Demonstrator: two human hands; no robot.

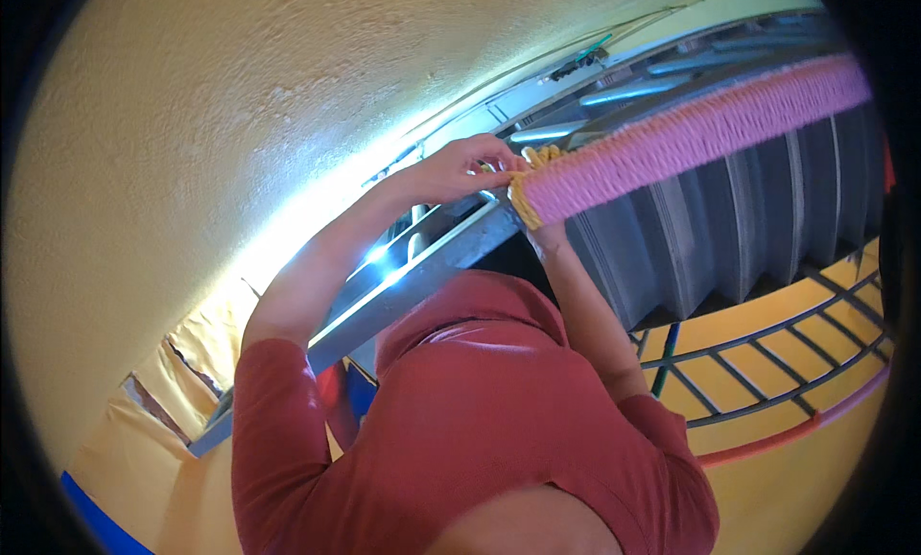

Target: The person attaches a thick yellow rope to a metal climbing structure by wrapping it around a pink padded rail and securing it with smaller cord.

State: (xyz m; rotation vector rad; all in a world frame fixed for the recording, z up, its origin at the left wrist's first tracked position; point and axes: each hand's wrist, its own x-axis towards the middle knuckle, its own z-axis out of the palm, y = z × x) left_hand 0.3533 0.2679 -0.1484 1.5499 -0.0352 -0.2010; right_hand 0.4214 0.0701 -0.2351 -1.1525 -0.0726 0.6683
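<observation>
A long bar wrapped tightly in pink cord (700, 133) slants from the middle of the view up to the right. At its near end, yellow cord (523, 206) is wound beside the pink, with a small bunch of yellow loops on top. My left hand (465, 167) is at this end, thumb and fingers pinched together on the yellow cord. My right hand (548, 236) reaches up from below the same end; only its wrist side shows, and the bar hides its fingers. The bare metal frame bar (451, 250) continues from the wrapped end toward the lower left.
A dark ridged panel (710, 219) hangs under the wrapped bar. Lower right is a black ladder-like metal rack (758, 368) with a red-pink rail (767, 449). A rough plaster wall (221, 104) rises on the left, with bright light along the frame. A dark clip-like object (578, 64) lies beyond.
</observation>
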